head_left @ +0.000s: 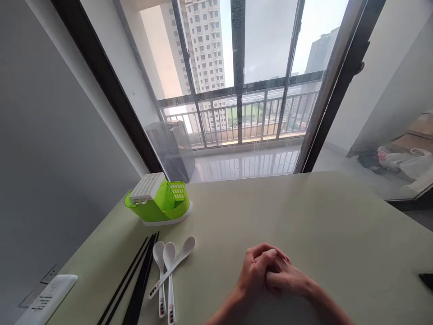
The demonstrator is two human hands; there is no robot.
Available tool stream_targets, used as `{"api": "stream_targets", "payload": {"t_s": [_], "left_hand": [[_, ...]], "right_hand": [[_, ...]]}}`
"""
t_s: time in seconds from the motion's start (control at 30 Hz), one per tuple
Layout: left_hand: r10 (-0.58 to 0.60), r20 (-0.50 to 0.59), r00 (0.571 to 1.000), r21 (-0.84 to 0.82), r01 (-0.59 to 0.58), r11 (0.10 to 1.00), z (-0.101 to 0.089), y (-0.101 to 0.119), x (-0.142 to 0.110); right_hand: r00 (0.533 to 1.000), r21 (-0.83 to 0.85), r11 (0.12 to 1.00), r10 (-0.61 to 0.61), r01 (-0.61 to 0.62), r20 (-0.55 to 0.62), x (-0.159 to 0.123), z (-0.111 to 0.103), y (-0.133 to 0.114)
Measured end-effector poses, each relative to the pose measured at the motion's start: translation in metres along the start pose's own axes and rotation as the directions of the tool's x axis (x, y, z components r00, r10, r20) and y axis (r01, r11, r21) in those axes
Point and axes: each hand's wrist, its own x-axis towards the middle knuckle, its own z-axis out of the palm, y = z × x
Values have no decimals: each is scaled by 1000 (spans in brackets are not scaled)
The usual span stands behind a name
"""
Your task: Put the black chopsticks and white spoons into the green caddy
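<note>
My left hand and my right hand are clasped together over the pale green table, fingers folded into each other. No object shows between them. To their left lie three white spoons, and the nearest spoon rests across the other two. Several black chopsticks lie beside the spoons, some bunched together. Farther back stands a bright green utensil holder with a white slotted top piece and a small perforated basket inside.
A white power strip lies along the table's left edge by the grey wall. A dark object sits at the far right edge. Behind the table are glass panes in a dark frame, with a grey cabinet beyond.
</note>
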Motion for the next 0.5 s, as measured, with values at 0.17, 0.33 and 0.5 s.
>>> {"api": "stream_targets", "payload": {"t_s": [0.17, 0.33, 0.5], "left_hand": [[-110, -60, 992, -23, 108, 994, -7, -1, 8], [-136, -49, 989, -39, 134, 990, -11, -2, 11], [-143, -41, 989, -43, 142, 989, -11, 0, 12]], "right_hand": [[999, 121, 991, -52, 54, -14, 10, 6, 7], [996, 183, 979, -85, 85, -8, 14, 6, 8], [995, 236, 968, -99, 90, 26, 11, 1, 6]]}}
